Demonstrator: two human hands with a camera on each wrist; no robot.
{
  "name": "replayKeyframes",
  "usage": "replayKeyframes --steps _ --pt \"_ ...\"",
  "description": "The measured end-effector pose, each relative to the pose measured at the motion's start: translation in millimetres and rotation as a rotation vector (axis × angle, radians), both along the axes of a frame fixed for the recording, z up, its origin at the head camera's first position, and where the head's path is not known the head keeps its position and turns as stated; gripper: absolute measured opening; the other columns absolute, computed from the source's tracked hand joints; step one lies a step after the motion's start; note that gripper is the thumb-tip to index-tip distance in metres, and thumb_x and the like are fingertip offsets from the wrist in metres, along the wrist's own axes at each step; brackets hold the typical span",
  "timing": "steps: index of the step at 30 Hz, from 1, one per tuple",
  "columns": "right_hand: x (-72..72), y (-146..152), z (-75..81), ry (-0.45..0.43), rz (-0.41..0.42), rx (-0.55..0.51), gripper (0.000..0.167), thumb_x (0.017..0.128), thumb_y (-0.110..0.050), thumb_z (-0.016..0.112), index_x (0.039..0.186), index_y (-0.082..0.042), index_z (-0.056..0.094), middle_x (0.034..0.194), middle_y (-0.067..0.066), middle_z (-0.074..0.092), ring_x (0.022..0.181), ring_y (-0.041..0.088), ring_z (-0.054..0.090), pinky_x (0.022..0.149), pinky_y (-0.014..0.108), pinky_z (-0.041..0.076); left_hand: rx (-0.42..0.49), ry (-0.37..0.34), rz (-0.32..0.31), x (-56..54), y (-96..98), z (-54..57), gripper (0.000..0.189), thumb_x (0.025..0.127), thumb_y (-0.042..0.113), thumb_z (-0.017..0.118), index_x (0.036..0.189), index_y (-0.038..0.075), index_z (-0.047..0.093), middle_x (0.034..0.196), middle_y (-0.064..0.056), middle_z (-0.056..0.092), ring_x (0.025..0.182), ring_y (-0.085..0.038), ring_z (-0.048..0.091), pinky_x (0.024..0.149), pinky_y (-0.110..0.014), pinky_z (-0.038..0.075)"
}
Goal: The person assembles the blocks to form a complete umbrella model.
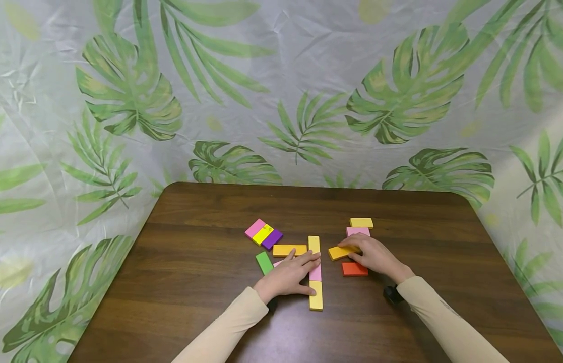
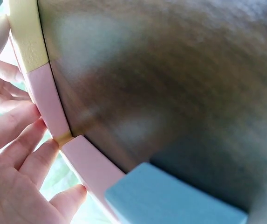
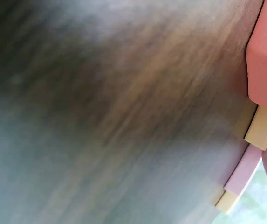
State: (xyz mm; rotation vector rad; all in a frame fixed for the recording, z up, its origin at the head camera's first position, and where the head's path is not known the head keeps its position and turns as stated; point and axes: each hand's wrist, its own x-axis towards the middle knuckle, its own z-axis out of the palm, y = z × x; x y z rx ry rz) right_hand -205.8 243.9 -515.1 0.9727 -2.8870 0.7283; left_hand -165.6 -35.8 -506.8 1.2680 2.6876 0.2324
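Note:
My left hand (image 1: 290,276) lies with fingers spread over a column of flat blocks: a pale yellow block (image 1: 313,243) at the far end, a pink block (image 1: 315,274) in the middle and another pale yellow block (image 1: 315,301) nearest me. Its fingertips touch the column's edge, and the palm partly covers a second pink block (image 2: 93,163). Between thumb and fingers, my right hand (image 1: 376,256) pinches one end of an orange block (image 1: 337,253), which sits slightly angled to the right of the column. A red block (image 1: 355,269) lies just on the near side of that hand.
Left of the column are another orange block (image 1: 286,250) and a green block (image 1: 264,263). Farther left, pink, bright yellow and purple blocks (image 1: 272,239) lie side by side. Beyond my right hand are a pink block (image 1: 357,231) and a yellow block (image 1: 361,222). Leaf-patterned cloth surrounds the wooden table (image 1: 195,302).

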Motion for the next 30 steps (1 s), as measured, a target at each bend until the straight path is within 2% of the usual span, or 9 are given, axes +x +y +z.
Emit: replayKeyframes --steps 9,23,30 --pt "-5.7 -5.3 0.7 -0.014 -0.023 0.018 0.031 0.085 -0.008 0.071 0.116 -0.010 0.070 0.110 0.001 0.066 0.106 0.022 0.058 0.091 0.045 0.047 -0.002 -0.012 0.004 -0.8 0.4 -1.1 0.077 0.087 0.052 0.064 0.147 0.010 0.039 0.155 0.001 0.028 0.141 -0.017 0.023 0.113 -0.047 0.017" --pt "-15.3 -12.9 -0.6 0.069 -0.111 0.057 0.034 0.084 -0.008 0.073 0.118 -0.008 0.068 0.118 0.012 0.064 0.119 0.034 0.052 0.095 0.052 0.042 -0.004 -0.001 0.001 -0.2 -0.1 -1.4 0.076 0.087 0.052 0.064 0.146 0.009 0.040 0.155 0.000 0.028 0.141 -0.017 0.024 0.113 -0.048 0.017" --pt "-24.3 -18.9 0.4 0.067 -0.117 0.092 0.032 0.085 -0.011 0.072 0.117 -0.008 0.068 0.113 0.009 0.066 0.114 0.032 0.055 0.097 0.050 0.041 -0.006 -0.007 0.001 -0.2 -0.1 -1.4 0.076 0.087 0.052 0.063 0.146 0.010 0.040 0.155 0.001 0.028 0.142 -0.016 0.022 0.113 -0.047 0.016"
